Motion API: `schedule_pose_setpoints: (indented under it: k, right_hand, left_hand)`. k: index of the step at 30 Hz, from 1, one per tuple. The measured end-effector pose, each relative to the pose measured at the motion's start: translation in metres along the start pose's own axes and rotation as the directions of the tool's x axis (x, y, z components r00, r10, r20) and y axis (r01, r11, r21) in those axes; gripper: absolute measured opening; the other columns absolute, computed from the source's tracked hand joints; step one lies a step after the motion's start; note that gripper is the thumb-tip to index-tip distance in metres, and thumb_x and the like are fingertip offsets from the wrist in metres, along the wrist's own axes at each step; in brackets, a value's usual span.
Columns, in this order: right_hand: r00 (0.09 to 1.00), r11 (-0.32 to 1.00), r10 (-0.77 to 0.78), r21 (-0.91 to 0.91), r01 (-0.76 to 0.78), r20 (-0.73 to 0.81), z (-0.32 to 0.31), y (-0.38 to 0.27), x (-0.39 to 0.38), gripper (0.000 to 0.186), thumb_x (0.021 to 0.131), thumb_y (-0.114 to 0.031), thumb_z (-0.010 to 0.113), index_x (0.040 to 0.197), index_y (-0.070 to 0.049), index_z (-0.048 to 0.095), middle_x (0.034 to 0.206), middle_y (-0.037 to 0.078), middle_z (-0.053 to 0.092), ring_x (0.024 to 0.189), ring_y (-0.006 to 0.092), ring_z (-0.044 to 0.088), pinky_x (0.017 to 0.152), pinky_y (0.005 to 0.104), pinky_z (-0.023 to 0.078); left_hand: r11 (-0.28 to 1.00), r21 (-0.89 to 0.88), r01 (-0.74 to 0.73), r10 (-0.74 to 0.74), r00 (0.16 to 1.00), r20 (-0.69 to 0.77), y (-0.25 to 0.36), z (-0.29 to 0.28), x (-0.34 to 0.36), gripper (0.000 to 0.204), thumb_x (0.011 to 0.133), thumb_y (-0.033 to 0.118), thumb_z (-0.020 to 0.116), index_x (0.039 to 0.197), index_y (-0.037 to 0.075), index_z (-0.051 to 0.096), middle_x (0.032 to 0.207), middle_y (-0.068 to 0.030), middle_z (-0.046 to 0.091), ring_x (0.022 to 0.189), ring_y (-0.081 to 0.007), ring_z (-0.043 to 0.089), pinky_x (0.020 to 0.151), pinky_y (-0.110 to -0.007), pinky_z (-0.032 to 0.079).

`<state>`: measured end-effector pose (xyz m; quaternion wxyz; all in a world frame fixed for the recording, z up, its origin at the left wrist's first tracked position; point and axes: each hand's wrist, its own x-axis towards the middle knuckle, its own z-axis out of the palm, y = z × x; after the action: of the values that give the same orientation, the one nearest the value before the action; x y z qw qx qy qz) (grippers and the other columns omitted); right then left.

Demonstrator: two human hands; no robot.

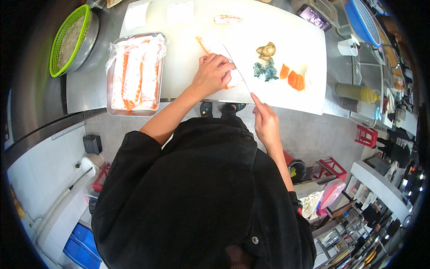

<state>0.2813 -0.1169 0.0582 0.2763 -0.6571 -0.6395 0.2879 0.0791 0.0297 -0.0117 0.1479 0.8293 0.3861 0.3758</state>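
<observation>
My left hand (212, 71) rests with curled fingers on a pale salmon fillet (202, 44) that lies diagonally on the white cutting board (282, 36). My right hand (264, 114) grips a long knife (239, 74), whose blade runs alongside the fillet just past my left fingertips. A smaller fish strip (227, 19) lies farther back. Right of the knife are brown pieces (265, 50), dark bluish pieces (268, 71) and orange slices (295, 80). At left, a metal tray (109, 89) holds several salmon strips (139, 76) wrapped in plastic.
A green basket (57, 56) in a steel bowl stands on the left counter. To the right are a phone (313, 16), a cup (348, 47), squeeze bottles (357, 93) and a blue basket (365, 20). Red stools (366, 136) and a bin (295, 168) are on the floor.
</observation>
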Motion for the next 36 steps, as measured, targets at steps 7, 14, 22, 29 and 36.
schedule_pose_setpoints:
  k: [7,14,22,29,36]
  right_hand:
    - [0.99,0.919,0.135,0.37,-0.136,0.029,0.003,0.002,0.023,0.049,0.1,0.001,0.046,0.146,-0.012,0.058,0.082,0.005,0.059,0.066,0.0121,0.052,0.062,0.0269,0.047]
    - [0.958,0.774,0.281,0.578,-0.259,0.054,-0.015,0.001,0.008,0.043,0.107,-0.005,0.043,0.148,-0.01,0.054,0.086,0.001,0.06,0.058,0.0042,0.043,0.051,0.0206,0.039]
    - [0.937,0.7,0.347,0.675,-0.235,-0.033,-0.019,-0.001,-0.01,0.044,0.106,-0.004,0.044,0.148,-0.01,0.055,0.086,0.0,0.061,0.06,0.0039,0.047,0.052,0.0195,0.041]
    - [0.937,0.686,0.345,0.697,-0.21,-0.057,-0.034,0.012,-0.013,0.042,0.108,-0.008,0.045,0.15,-0.007,0.052,0.087,0.002,0.061,0.059,0.0055,0.047,0.051,0.0206,0.04]
    - [0.958,0.706,0.285,0.686,-0.178,-0.044,-0.078,0.03,-0.002,0.042,0.108,-0.008,0.045,0.149,-0.007,0.052,0.086,0.003,0.061,0.06,0.0058,0.047,0.052,0.0208,0.04]
  left_hand:
    - [0.983,0.059,0.173,-0.166,0.98,-0.106,-0.018,-0.011,0.006,0.029,0.081,0.016,0.071,0.11,0.015,0.07,0.11,-0.0038,0.064,0.108,-0.0268,0.059,0.093,-0.048,0.043]
    - [0.812,0.251,0.527,-0.574,0.8,0.177,-0.047,-0.043,0.068,0.048,0.085,0.032,0.073,0.125,0.007,0.066,0.118,-0.0142,0.069,0.108,-0.034,0.064,0.093,-0.046,0.051]
    - [0.585,-0.33,0.741,-0.647,0.671,0.361,-0.026,-0.032,0.038,0.047,0.087,0.021,0.076,0.128,0.004,0.061,0.108,-0.0148,0.073,0.098,-0.0246,0.07,0.088,-0.036,0.054]
    - [-0.296,-0.835,0.464,-0.739,0.442,0.507,0.043,0.011,0.003,0.054,0.097,0.013,0.066,0.144,0.008,0.039,0.127,-0.0133,0.06,0.113,-0.022,0.062,0.092,-0.04,0.054]
    - [-0.17,-0.81,0.561,-0.748,0.461,0.477,0.046,0.005,0.036,0.045,0.098,0.012,0.053,0.142,0.01,0.044,0.128,-0.0075,0.059,0.114,-0.0221,0.063,0.095,-0.048,0.054]
